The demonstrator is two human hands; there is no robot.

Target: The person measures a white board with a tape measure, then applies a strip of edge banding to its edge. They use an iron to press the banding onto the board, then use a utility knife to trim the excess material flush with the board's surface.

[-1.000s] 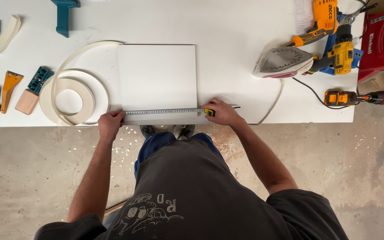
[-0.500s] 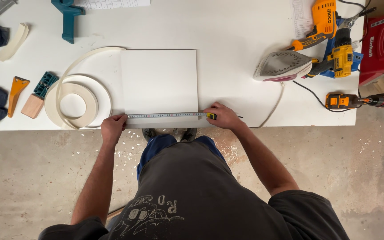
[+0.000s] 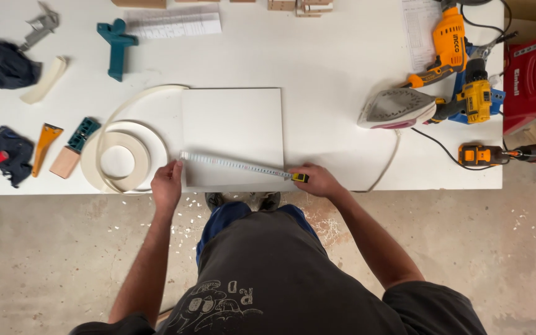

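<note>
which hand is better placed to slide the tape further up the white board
Probably the right hand: it grips the tape measure case at the white board's right edge, so it steers the tape. The left hand only pins the tape's free end.

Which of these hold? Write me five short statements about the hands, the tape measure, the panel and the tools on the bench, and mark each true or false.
1. A tape measure is stretched across the white panel. True.
2. The left hand holds the tape's end at the panel's left edge. True.
3. The right hand grips the orange drill. False: it holds the tape's case at the panel's right edge; the drill lies untouched at the far right.
4. The roll of white edge banding sits on top of the panel. False: it lies on the bench left of the panel.
5. A clothes iron rests right of the panel. True.
</note>
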